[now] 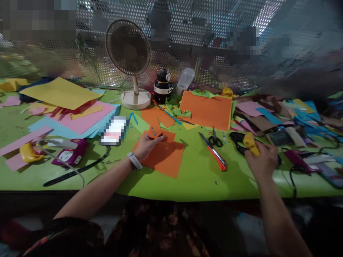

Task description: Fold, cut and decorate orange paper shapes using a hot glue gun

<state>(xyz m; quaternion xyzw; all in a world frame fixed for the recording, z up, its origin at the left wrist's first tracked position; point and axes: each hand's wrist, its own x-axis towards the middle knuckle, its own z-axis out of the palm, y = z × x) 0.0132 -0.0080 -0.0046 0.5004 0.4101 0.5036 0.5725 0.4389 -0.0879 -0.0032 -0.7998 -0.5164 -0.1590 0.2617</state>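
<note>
My left hand (148, 147), with a white band on its wrist, is closed on a sheet of orange paper (168, 160) at the middle of the table. Part of the paper lies flat below the fingers, and another part shows behind them. Over to the right, my right hand (261, 160) is closed around a small yellow object (251, 142), somewhat blurred, whose kind I cannot make out. A black item (237, 140) lies under and beside that hand. Between the hands are a red-handled utility knife (216, 154) and small black scissors (214, 140).
A fan (135, 98), a black bottle (163, 87) and a large orange sheet (206, 110) are at the back. A phone (114, 131), a purple device (71, 153) and stacked coloured paper (61, 93) lie left. Paper scraps (268, 110) and a cable spread across the right.
</note>
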